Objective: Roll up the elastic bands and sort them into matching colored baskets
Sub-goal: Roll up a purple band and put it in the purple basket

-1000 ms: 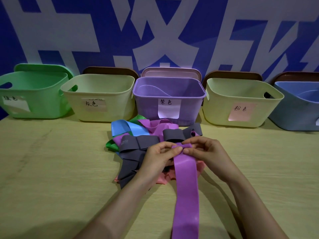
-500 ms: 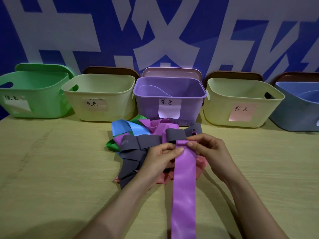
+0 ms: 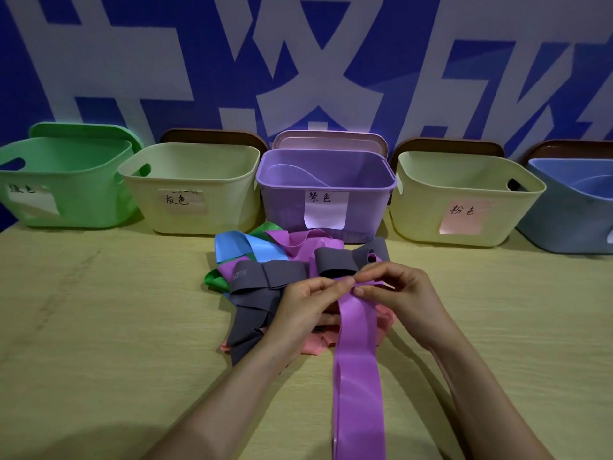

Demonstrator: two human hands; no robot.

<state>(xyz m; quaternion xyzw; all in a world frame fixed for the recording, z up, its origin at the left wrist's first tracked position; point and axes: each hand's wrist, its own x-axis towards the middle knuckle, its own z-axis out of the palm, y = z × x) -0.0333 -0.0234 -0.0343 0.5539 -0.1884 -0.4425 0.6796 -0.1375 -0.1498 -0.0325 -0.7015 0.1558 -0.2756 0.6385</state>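
A long purple elastic band (image 3: pixel 358 366) runs from the table's near edge up to my hands. My left hand (image 3: pixel 308 303) and my right hand (image 3: pixel 398 293) both pinch its far end, which is folded over between the fingertips. Under and behind my hands lies a pile of loose bands: grey (image 3: pixel 265 277), blue (image 3: pixel 238 244), green (image 3: pixel 214 278), pink (image 3: pixel 318 345) and more purple (image 3: pixel 308 240). The purple basket (image 3: pixel 365 207) stands straight behind the pile.
Along the wall stand a green basket (image 3: pixel 76 180), a cream basket with a grey label (image 3: pixel 192 190), a cream basket with a pink label (image 3: pixel 464 200) and a blue basket (image 3: pixel 577 207). Lids lean behind them. The wooden table (image 3: pixel 99 327) spreads left and right.
The band's far end has been folded over again between my fingertips, and my hands have shifted slightly while keeping their pinch.
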